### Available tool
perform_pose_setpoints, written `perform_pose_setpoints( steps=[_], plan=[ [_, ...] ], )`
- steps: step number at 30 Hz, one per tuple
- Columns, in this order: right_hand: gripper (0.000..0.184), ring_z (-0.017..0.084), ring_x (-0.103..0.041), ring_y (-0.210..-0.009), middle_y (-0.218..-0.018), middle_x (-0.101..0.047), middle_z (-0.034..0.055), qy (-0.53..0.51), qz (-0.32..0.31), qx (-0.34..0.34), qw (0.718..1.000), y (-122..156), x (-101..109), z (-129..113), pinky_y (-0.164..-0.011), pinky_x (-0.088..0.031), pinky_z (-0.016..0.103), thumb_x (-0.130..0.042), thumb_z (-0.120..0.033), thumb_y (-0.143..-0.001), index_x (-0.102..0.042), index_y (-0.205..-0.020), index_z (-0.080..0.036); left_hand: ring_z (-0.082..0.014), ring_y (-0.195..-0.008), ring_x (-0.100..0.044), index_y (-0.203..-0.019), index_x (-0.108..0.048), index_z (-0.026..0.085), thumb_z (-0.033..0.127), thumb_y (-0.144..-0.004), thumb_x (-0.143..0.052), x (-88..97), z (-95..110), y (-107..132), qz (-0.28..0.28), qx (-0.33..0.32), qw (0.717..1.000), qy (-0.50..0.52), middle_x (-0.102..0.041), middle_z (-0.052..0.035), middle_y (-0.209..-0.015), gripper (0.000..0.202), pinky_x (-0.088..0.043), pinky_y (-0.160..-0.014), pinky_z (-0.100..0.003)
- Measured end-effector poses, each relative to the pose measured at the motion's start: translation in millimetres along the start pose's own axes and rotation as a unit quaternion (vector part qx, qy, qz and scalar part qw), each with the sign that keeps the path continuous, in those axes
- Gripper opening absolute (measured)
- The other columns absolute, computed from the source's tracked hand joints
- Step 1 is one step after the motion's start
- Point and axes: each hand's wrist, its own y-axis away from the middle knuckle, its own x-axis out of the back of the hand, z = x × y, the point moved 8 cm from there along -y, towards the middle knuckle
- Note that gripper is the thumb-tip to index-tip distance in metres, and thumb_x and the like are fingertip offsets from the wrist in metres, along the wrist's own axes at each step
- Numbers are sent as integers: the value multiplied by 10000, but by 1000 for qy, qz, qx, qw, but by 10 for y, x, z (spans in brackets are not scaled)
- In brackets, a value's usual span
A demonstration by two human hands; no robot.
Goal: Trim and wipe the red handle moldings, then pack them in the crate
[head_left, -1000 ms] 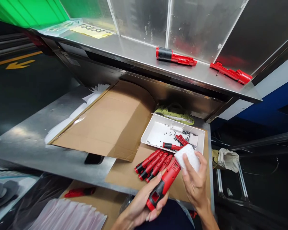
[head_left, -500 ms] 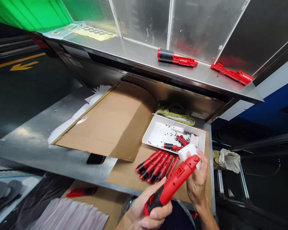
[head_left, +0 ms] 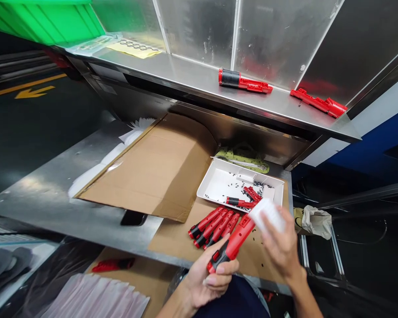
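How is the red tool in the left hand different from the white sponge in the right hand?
The red tool is long and thin; the white sponge is short and chunky. The tool is red with a black grip; the sponge is all white. Both are held above the brown cardboard.

Left hand (head_left: 212, 282) curled low, right hand (head_left: 280, 249) raised, fingers bent.

Two hands (head_left: 245, 260), one white sponge (head_left: 268, 215), one red tool handle (head_left: 232, 242) held, four red tool handles (head_left: 215, 227) lying together, two red housing halves (head_left: 246, 83) higher up
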Motion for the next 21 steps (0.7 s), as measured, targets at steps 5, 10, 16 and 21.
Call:
perform_pose_setpoints(
  steps=[5, 10, 16, 21],
  plan=[
    [566, 334, -478, -1289, -1463, -354, 137, 11, 20, -4, 1000, -4, 148, 140, -919, -538, 501, -524, -255, -942, -413, -1490, -338, -31, -238, -261, -718, -630, 138, 554, -909, -539, 151, 84, 44, 61, -17, 988, -140, -473, 49, -407, 467, -148, -237, -126],
    [441, 297, -577, -1199, -1421, -439, 119, 3, -100, -31, 995, 89, 135, 246, -902, -574, 441, -550, -302, -932, -571, -1372, -302, -77, -292, -433, -1164, -678, 168, 512, -940, -512, 119, 307, 409, 125, 35, 925, -357, -565, 13, -460, 442, -268, -281, -124],
    [474, 258, -573, -1264, -1465, -496, 84, -172, -330, 4, 928, 371, 64, 116, -994, -529, 354, -576, -349, -935, -542, -1407, -332, -199, -290, -544, -1372, -581, 212, 470, -941, -508, 357, 74, 746, -61, 405, 797, -443, -594, 3, -467, 508, -335, -211, -215],
    [502, 224, -582, -1229, -1416, -545, 67, -264, -415, 49, 869, 451, -128, -422, -992, -514, 324, -586, -306, -911, -537, -1409, -351, -212, -336, -593, -1377, -577, 260, 501, -927, -517, 513, 51, 602, -82, 490, 752, -433, -682, -31, -546, 514, -445, -260, -255]
  ],
)
